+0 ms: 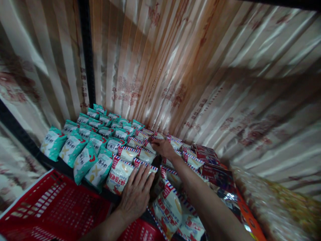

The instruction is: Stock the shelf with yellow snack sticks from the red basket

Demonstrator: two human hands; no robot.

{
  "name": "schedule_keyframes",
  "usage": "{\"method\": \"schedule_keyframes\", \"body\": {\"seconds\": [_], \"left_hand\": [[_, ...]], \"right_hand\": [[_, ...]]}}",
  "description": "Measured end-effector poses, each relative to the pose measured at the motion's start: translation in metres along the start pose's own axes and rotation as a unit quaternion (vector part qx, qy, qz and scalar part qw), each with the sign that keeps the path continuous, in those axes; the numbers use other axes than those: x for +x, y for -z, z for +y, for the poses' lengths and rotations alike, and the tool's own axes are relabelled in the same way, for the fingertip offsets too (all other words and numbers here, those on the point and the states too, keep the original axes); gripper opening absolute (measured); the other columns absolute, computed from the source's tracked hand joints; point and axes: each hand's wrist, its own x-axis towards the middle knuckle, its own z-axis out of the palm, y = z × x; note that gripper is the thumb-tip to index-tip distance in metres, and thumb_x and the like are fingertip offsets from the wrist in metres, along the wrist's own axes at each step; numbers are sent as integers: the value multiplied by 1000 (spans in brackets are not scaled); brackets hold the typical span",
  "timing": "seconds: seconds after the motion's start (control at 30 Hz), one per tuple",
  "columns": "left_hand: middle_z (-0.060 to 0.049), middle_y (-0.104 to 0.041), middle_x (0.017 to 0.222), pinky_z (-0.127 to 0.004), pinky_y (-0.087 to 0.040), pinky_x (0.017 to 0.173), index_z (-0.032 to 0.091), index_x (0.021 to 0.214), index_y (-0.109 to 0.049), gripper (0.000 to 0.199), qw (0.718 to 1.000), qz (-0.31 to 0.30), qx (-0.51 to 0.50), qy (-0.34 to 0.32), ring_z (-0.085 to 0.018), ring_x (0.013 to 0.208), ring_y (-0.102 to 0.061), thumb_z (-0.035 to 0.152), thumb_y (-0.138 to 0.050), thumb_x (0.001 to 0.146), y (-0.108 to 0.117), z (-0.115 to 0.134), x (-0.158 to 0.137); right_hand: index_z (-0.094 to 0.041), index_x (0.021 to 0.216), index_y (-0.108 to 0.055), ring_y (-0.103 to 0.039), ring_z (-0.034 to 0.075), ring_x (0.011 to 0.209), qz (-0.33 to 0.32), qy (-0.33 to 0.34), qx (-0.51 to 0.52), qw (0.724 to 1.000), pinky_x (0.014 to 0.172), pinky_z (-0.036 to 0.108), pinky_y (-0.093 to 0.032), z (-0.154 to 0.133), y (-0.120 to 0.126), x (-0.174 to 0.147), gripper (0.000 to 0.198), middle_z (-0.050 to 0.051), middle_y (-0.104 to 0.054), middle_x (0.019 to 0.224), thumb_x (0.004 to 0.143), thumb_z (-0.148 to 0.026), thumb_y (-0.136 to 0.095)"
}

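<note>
Nearby, a red basket (pixel 66 201) sits at eight o'clock; at seven, the left hand (pixel 136 192) lies flat, fingers slightly parted, on white snack bags (pixel 117 177). Farther, at six, the right hand (pixel 162 148) is among them, grip impossible to tell. Teal bags (pixel 84 134) stand toward nine, a curtain (pixel 160 60) at twelve.

Right grip (pixel 163 147): hold unclear. Basket (pixel 67 190) cut off. Clear bags (pixel 273 202) blurred.

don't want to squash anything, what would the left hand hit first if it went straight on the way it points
The left hand would probably meet the striped-edge white bag right in front of it; whether they touch now is hard to tell.
</note>
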Motion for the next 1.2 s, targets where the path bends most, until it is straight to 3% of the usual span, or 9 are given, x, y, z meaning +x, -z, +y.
{"method": "schedule_keyframes", "body": {"seconds": [0.13, 0.3, 0.53, 0.8, 1.0, 1.2], "left_hand": [[-7, -30, 148, -41, -12, 112, 17, 139, -37, 53, 1000, 2, 7, -5, -25, 136, -24, 29, -46, 88, 0, 0, 0], [-8, -31, 147, -41, -12, 112, 17, 138, -39, 52, 1000, 11, 28, -7, -25, 136, -24, 30, -47, 88, -1, 0, 0], [-7, -29, 148, -41, -13, 112, 17, 138, -38, 53, 999, 14, 30, -5, -25, 136, -24, 29, -48, 88, -2, 1, -1], [-7, -30, 148, -41, -12, 112, 17, 139, -37, 54, 999, 11, 35, -10, -26, 136, -24, 29, -48, 87, -2, 0, -1], [-8, -30, 148, -42, -11, 112, 17, 139, -36, 55, 999, 5, 35, -8, -26, 136, -23, 30, -48, 88, -2, 0, 0], [-7, -29, 148, -42, -13, 112, 18, 139, -36, 54, 999, 3, 43, -9, -26, 136, -24, 31, -47, 88, -2, 0, -1]], "right_hand": [[-24, 112, -63, -62, 19, 100, 19, -37, -29, 999, 83, 27, -45, 17, 8, 5, 35, 5, -67, 110, 93, -31, -34], [-20, 108, -65, -63, 23, 98, -13, -68, -74, 995, 82, 32, -46, 24, 7, 18, 31, 12, -68, 104, 91, -27, -40], [-20, 116, -61, -60, 20, 104, -32, -59, -95, 993, 86, 29, -44, 28, -7, 34, 32, 12, -66, 111, 90, -27, -43], [-20, 99, -69, -62, 21, 100, -30, -89, -90, 991, 82, 29, -46, 27, -15, 44, 29, 11, -67, 106, 88, -32, -45], [-23, 100, -68, -62, 21, 99, -7, -114, -80, 990, 81, 30, -46, 17, -15, 44, 37, 10, -68, 105, 91, -38, -36], [-29, 102, -67, -63, 18, 98, -5, -116, -70, 991, 79, 26, -47, 21, -16, 43, 32, 5, -68, 106, 90, -39, -39]]}}
